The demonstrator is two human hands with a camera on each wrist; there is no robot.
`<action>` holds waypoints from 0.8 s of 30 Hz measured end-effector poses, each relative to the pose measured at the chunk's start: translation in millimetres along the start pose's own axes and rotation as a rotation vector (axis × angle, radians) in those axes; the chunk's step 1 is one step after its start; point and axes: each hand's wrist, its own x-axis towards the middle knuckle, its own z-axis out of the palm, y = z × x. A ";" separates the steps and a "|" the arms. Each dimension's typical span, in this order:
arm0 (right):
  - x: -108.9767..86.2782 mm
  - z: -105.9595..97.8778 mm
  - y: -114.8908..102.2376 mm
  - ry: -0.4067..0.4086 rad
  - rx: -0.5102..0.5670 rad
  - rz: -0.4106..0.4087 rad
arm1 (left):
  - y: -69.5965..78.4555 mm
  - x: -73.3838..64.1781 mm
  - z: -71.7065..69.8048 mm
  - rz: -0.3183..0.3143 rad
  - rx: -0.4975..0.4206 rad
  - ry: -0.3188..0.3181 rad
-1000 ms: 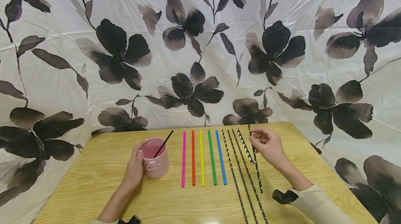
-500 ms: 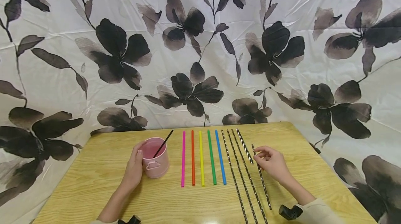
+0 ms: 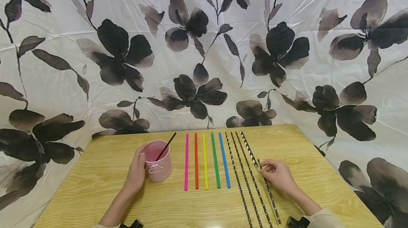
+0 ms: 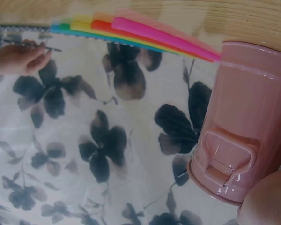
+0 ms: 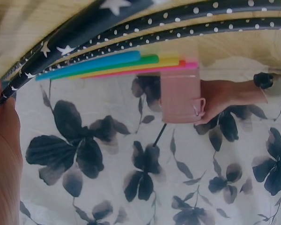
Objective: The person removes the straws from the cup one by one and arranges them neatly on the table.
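My left hand (image 3: 136, 169) holds a small pink pail (image 3: 159, 170) at its left side, on the left of the table. The pail, also large in the left wrist view, has a small wire-like handle; a thin black stick (image 3: 167, 145) leans out of it. My right hand (image 3: 280, 176) pinches a black straw with white stars (image 3: 271, 198) between thumb and fingers, near its far end. The straw's near end slants toward the table's front. In the right wrist view the star straw (image 5: 58, 54) crosses the upper left, large and close.
Pink (image 3: 186, 162), red (image 3: 196, 162), yellow (image 3: 205, 162), green (image 3: 215, 160) and blue (image 3: 224, 160) straws lie in a row. Right of them lie several long black patterned straws (image 3: 237, 173) and a black-and-white striped one (image 3: 248, 148). A floral cloth (image 3: 191, 57) hangs behind the table (image 3: 95, 171).
My right hand has moved nearer and slightly right, bringing the star straw toward the table's front. The left hand and the pail have stayed in place.
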 end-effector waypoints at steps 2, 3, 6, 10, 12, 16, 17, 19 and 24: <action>-1.5 1.9 2.0 -0.004 -0.002 0.014 | -2.3 0.2 0.6 0.003 0.005 0.004; -2.3 2.8 3.0 -0.008 -0.006 0.020 | -2.7 0.4 0.8 0.000 0.002 0.008; -4.7 4.8 5.2 -0.023 -0.014 0.028 | -2.2 0.4 0.7 -0.003 0.004 0.016; -6.2 6.2 8.0 -0.038 -0.027 0.037 | -1.4 0.2 -0.3 -0.018 0.006 0.019; -6.1 6.4 9.7 -0.043 -0.038 0.037 | -2.2 0.0 -0.7 -0.024 0.003 0.016; -5.8 6.6 11.3 -0.048 -0.050 0.033 | -4.3 -0.1 -0.8 -0.034 -0.016 0.011; -6.0 6.7 11.2 -0.049 -0.052 0.033 | -4.7 0.0 -0.7 -0.036 -0.024 0.011; -6.5 7.0 11.0 -0.049 -0.057 0.037 | -4.4 0.1 -0.5 -0.038 -0.030 0.009; -8.1 8.1 9.9 -0.041 -0.056 0.043 | -3.1 0.1 0.3 -0.037 -0.015 0.012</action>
